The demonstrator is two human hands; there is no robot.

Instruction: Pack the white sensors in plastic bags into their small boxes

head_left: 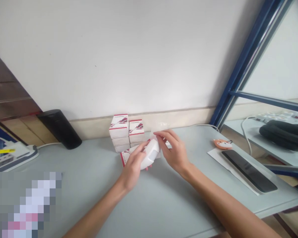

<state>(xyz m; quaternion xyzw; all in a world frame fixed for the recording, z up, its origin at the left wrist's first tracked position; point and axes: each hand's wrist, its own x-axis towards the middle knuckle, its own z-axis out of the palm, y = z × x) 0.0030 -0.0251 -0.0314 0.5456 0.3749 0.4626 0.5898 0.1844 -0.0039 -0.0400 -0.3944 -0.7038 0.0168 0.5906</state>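
My left hand [133, 162] is wrapped around a white, rounded plastic device [150, 154] with a smooth panel on its face, which looks like a motion sensor. The device is tilted above the table. At its upper end, my right hand [174, 150] has thumb and forefinger pinched together by a small whitish, see-through piece [153, 135], perhaps film; its kind is unclear. Just behind the hands stand stacked small white-and-red boxes [119, 127]. Another such box [125, 156] lies flat, partly hidden by my left hand.
A black cylinder [62, 129] and a white power strip [15, 153] are at the left. To the right, a dark phone [249, 170] rests on white paper [217, 155] beside an orange-and-white trinket [222, 144]. A blue metal frame [238, 72] rises behind the table's right side.
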